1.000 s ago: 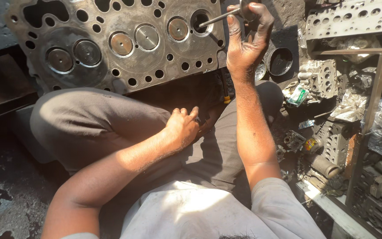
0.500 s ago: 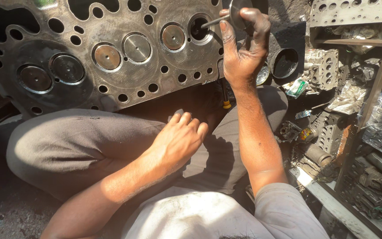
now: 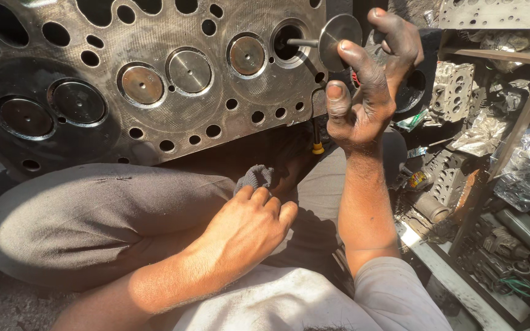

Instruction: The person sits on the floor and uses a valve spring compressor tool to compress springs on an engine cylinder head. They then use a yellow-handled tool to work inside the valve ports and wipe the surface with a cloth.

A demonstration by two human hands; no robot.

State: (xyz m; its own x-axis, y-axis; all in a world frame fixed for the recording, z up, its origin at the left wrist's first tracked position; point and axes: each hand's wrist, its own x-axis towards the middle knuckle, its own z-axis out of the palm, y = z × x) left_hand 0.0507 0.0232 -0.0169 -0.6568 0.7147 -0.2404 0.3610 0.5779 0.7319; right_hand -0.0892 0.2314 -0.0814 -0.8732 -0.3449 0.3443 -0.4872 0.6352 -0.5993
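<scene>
Nearest you, your left hand (image 3: pixel 249 224) rests on your lap, fingers curled loosely over a bit of dark grey cloth (image 3: pixel 254 178) that pokes out from under your fingertips, against your grey trouser leg (image 3: pixel 93 214). Whether you actually grip the cloth, I cannot tell.

Further out, your right hand (image 3: pixel 366 92) is raised, blackened with grime. Its fingers are partly spread, the tips holding the round disc head of an engine valve (image 3: pixel 337 38), thumb standing free below it. The valve's stem points left into an open port of the cylinder head (image 3: pixel 154 24), the big grey casting propped upright before your knees. Other valves sit seated in the ports to the left.

Off to your right, well apart, shelves (image 3: pixel 492 58) hold more metal engine parts.
</scene>
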